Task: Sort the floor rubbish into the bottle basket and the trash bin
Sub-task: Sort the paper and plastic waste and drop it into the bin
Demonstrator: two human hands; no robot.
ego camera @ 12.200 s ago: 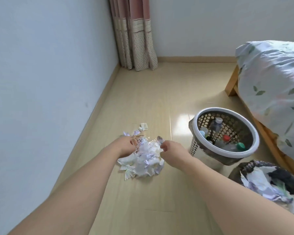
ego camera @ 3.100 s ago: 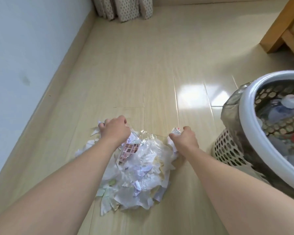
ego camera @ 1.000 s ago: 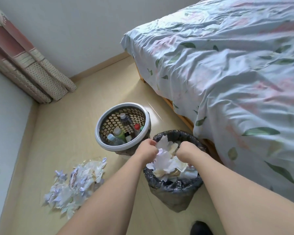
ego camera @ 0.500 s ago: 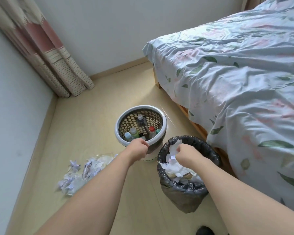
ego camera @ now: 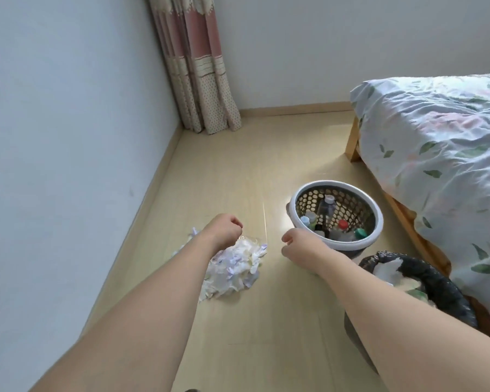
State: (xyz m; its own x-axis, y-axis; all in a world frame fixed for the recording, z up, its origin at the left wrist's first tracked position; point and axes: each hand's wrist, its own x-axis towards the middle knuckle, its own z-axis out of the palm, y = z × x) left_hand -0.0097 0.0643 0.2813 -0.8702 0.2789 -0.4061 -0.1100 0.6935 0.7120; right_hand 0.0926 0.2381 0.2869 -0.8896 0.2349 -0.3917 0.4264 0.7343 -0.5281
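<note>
A pile of torn white and purple paper scraps (ego camera: 235, 267) lies on the wooden floor near the left wall. My left hand (ego camera: 224, 229) hovers over the pile's far edge, fingers curled, holding nothing. My right hand (ego camera: 296, 244) hangs just right of the pile with fingers loosely curled and empty. The white-rimmed bottle basket (ego camera: 378, 222) stands to the right with several plastic bottles (ego camera: 327, 206) inside. The black-lined trash bin (ego camera: 441, 287) sits nearer, at the right, with crumpled paper (ego camera: 388, 274) in it; my right forearm covers part of it.
A bed (ego camera: 441, 154) with a leaf-print cover fills the right side on a wooden frame (ego camera: 352, 145). A patterned curtain (ego camera: 198, 80) hangs in the far corner. The wall (ego camera: 68, 137) runs along the left. Bare floor stretches between curtain and basket.
Both hands have left the trash bin, where they dropped paper, and swung left to the floor pile. The view has turned from the bed back toward the wall.
</note>
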